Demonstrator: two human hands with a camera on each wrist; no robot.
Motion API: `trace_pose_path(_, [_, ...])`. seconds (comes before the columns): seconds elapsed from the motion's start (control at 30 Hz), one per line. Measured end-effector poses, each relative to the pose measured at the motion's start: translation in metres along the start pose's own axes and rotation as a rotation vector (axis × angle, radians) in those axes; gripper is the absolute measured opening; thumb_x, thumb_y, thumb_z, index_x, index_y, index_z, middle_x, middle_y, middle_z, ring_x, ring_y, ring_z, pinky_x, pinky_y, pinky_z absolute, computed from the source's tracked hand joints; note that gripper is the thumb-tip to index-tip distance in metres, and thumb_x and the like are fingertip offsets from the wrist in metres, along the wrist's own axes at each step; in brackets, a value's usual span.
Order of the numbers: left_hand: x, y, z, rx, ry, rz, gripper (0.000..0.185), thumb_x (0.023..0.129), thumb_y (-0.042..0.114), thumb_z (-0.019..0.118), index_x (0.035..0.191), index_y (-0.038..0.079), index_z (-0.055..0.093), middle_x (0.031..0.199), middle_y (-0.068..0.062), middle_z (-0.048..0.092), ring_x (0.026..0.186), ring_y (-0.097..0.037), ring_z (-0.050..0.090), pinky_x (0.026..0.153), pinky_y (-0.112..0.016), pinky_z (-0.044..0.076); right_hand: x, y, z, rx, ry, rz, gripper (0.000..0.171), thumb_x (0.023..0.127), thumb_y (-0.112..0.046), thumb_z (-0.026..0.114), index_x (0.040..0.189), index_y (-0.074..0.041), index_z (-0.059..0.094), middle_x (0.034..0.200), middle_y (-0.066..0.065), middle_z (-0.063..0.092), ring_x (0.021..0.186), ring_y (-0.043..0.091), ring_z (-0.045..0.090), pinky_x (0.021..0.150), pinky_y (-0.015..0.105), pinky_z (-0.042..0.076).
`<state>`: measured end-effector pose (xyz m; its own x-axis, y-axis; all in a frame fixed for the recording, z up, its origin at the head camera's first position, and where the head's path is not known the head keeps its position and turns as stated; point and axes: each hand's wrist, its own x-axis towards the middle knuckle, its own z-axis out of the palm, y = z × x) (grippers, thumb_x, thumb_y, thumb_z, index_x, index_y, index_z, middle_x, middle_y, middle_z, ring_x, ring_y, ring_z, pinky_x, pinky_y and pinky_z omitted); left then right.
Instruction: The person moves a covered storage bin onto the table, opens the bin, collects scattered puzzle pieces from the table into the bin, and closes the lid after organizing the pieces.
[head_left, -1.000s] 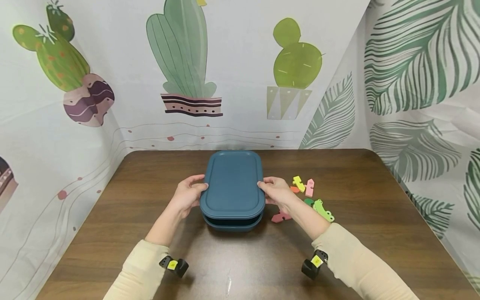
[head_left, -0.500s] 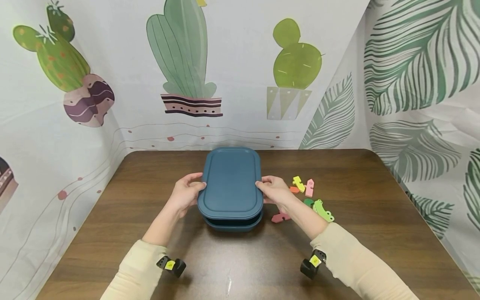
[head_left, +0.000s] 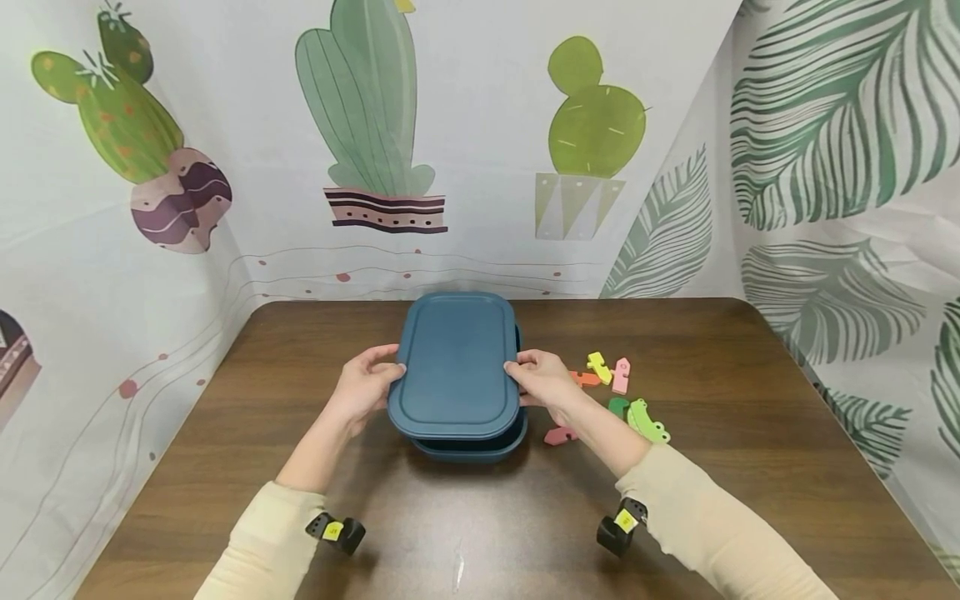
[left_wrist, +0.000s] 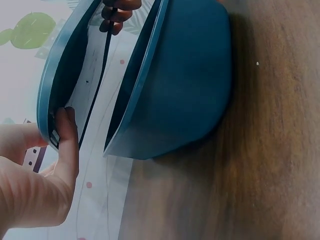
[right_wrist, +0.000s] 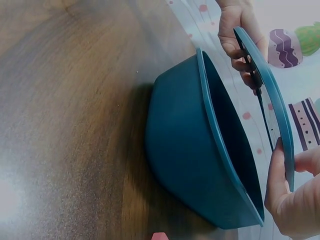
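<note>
A blue rectangular lid point(head_left: 455, 367) is held above a matching blue box point(head_left: 472, 456), apart from its rim and offset to the left. My left hand point(head_left: 363, 387) pinches the lid's left edge, thumb on top. At the right edge, my right hand point(head_left: 546, 383) grips it the same way. Seen from the left wrist, the fingers point(left_wrist: 66, 140) reach under the lid, and a gap separates it from the box wall point(left_wrist: 185, 85). A thin dark strip point(right_wrist: 265, 120) runs along the lid's underside in the right wrist view. The box's contents are hidden.
Right of the box lie small toy pieces: yellow point(head_left: 598, 367), pink point(head_left: 621, 376), orange point(head_left: 588, 378), dark red point(head_left: 559, 435) and a green frog-like one point(head_left: 647, 422). My right forearm passes over part of this group. A patterned cloth point(head_left: 487, 208) hangs behind the brown table point(head_left: 300, 333).
Both hands have shifted the lid leftward and slightly away, exposing more of the box's right rim. The box stays in place. More of the orange piece shows.
</note>
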<state>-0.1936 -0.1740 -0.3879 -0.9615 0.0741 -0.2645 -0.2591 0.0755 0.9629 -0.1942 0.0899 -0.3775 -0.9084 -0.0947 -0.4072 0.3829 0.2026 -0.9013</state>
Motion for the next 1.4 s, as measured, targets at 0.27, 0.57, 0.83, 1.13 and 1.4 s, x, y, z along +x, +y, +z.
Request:
trace_pose_path(0.27, [-0.001,-0.003,-0.009,0.025,0.013,0.003,0.047,0.091,0.01,0.054,0.136,0.008,0.039,0.108,-0.013,0.062,0.073,-0.014,0.066,0.066,-0.031,0.056,0.003,0.001,0.007,-0.012,0.004,-0.028,0.034,0.091,-0.019,0.056,0.12,-0.002,0.05,0.102,0.011,0.063,0.072,0.012,0.061,0.068,0.027,0.055])
trace_pose_path(0.57, [-0.006,-0.004,-0.019,0.034,0.034,0.01,0.048,0.09,0.01,0.054,0.136,0.009,0.039,0.107,-0.012,0.063,0.074,-0.014,0.066,0.067,-0.032,0.056,0.001,-0.001,0.017,-0.023,-0.005,-0.048,0.031,0.09,-0.02,0.057,0.117,-0.003,0.053,0.096,0.009,0.065,0.07,0.012,0.061,0.067,0.028,0.056])
trace_pose_path(0.83, [-0.011,-0.002,-0.028,0.052,0.04,0.013,0.05,0.09,0.01,0.054,0.137,0.008,0.038,0.105,-0.008,0.063,0.071,-0.013,0.065,0.065,-0.032,0.056,-0.002,-0.005,0.025,-0.023,-0.021,-0.071,0.031,0.09,-0.019,0.058,0.116,-0.002,0.053,0.095,0.011,0.066,0.069,0.013,0.063,0.069,0.031,0.056])
trace_pose_path(1.13, [-0.017,0.002,-0.037,0.093,0.049,0.027,0.051,0.091,0.011,0.053,0.139,0.006,0.036,0.107,-0.011,0.062,0.072,-0.012,0.065,0.067,-0.032,0.056,-0.001,-0.008,0.034,-0.007,-0.038,-0.1,0.027,0.09,-0.017,0.058,0.113,-0.002,0.054,0.09,0.01,0.066,0.066,0.013,0.063,0.066,0.03,0.056])
trace_pose_path(1.4, [-0.017,0.003,-0.046,0.113,0.06,0.038,0.051,0.091,0.011,0.054,0.139,0.006,0.036,0.107,-0.01,0.062,0.072,-0.011,0.065,0.064,-0.031,0.056,0.002,-0.011,0.041,-0.011,-0.047,-0.128,0.026,0.09,-0.017,0.058,0.11,-0.001,0.055,0.091,0.011,0.067,0.066,0.013,0.064,0.065,0.031,0.056])
